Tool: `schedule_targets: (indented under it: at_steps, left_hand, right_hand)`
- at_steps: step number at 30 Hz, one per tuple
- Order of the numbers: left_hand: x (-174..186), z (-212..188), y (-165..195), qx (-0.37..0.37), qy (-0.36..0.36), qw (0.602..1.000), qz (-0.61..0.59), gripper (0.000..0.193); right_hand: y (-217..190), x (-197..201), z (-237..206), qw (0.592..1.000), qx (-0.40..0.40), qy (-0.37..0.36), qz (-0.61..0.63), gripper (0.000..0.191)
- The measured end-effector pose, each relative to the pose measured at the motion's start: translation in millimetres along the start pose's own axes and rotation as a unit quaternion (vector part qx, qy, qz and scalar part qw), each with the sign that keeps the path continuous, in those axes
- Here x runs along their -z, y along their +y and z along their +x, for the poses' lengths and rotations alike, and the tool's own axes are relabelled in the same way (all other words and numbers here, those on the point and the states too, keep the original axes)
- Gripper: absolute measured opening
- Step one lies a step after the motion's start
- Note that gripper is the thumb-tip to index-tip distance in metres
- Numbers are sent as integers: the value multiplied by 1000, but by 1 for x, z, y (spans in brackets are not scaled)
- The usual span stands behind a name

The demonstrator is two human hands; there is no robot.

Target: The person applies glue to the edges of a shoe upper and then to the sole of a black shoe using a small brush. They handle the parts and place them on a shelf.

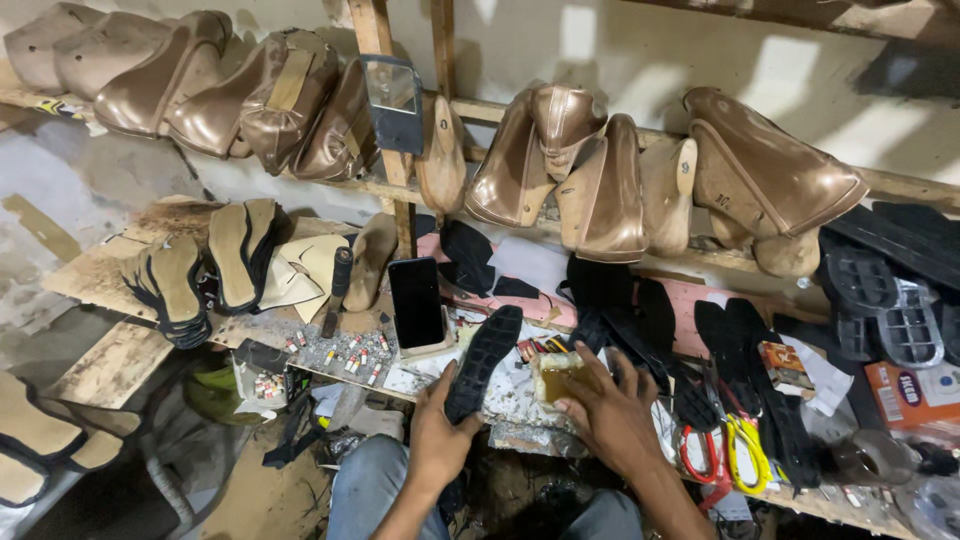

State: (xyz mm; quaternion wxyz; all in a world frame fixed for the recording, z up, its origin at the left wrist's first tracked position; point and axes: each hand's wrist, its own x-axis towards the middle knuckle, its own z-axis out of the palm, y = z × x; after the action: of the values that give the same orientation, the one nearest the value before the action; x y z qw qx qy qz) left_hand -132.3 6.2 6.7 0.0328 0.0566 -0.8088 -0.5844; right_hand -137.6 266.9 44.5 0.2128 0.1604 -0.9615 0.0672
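Observation:
My left hand (440,430) grips the heel end of a black rubber shoe sole (485,358) and holds it tilted up over the workbench (110,265). My right hand (600,410) reaches forward, its fingers resting on a small tub of amber glue (553,377) that stands on the bench just right of the sole. A black phone (416,302) stands propped upright just behind and left of the sole.
Bronze shoe uppers on lasts (600,190) line the shelf above. Stacked insoles (240,250) lie at left, several black soles (740,350) at right. Red scissors (695,455) and yellow scissors (745,445) lie near my right hand. My knee (370,490) sits under the bench edge.

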Motion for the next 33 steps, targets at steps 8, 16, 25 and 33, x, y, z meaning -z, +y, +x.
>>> schedule_targets:
  at_steps: [8,16,25,33]
  left_hand:
    - [-2,27,-22,279,-59,843,-455,61]
    - [-1,16,14,212,-216,861,-409,59]
    - [5,-11,60,121,-193,926,-302,45]
    - [13,-24,58,74,-202,935,-282,59]
  right_hand:
    - [-11,6,-4,995,-42,86,24,31]
    - [-17,3,-26,991,-125,38,26,29]
    - [-22,-3,-34,962,16,-1,272,50]
    - [-35,-14,-33,959,12,108,263,61]
